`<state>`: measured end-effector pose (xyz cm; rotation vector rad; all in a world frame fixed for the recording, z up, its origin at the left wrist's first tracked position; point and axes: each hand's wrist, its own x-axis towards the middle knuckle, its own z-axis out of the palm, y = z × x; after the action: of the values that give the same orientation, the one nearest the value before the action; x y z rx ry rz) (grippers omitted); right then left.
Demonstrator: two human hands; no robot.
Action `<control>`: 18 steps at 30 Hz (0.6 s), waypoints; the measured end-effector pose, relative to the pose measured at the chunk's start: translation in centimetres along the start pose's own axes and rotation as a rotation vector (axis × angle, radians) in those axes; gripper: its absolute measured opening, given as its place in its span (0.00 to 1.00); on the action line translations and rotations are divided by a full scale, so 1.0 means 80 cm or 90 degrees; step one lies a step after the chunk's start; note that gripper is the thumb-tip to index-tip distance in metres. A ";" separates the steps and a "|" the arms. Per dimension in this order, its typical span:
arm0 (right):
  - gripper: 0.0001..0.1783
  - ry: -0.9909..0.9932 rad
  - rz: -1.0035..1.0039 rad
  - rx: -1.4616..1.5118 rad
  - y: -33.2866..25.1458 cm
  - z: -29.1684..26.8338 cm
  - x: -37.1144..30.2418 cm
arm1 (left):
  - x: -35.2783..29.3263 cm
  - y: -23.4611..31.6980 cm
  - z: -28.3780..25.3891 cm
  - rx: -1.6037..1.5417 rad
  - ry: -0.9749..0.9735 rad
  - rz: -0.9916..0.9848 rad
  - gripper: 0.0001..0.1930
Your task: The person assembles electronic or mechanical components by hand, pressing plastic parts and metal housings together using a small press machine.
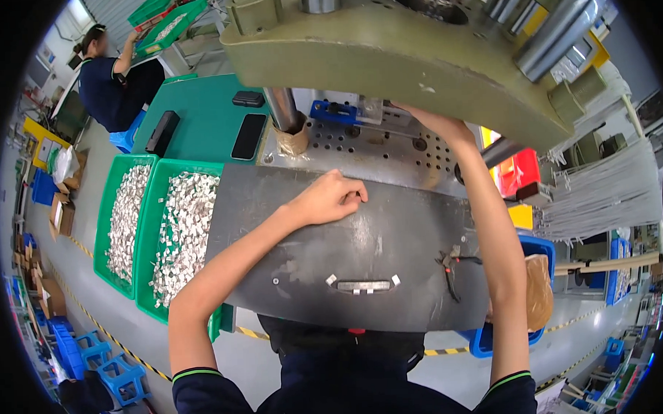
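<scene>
My left hand point(333, 197) hovers over or rests on the dark metal work plate point(296, 252), its fingers curled together. Whatever is in them, if anything, is too small or hidden to make out. My right hand point(437, 123) reaches in under the thick olive-green upper block of the press point(385, 66), which hides its fingers. Beside that hand, on the perforated steel bed point(388, 146), sits a clear and metal fixture point(390, 116) with a blue clamp-like part point(333, 112). Nearer me on the plate lie a short metal bar point(363, 285) with small white pieces around it and dark pliers point(451, 273).
Two green bins of small whitish pieces point(186, 234) stand to the left. A phone point(249, 137) and black cases point(162, 132) lie on a green table point(204, 102). At the right are a blue bin point(535, 247) and hanging white strands point(601, 190). A co-worker point(112, 87) sits far left.
</scene>
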<state>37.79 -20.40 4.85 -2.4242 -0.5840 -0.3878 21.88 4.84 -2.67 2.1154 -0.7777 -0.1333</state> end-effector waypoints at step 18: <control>0.14 -0.313 0.560 0.244 -0.094 -0.075 -0.600 | -0.371 0.116 0.080 -0.045 0.070 -0.455 0.09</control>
<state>-7.96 -33.79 -6.13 -2.1294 0.2388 0.6371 -8.59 13.34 -4.90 2.2206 0.0741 -0.4106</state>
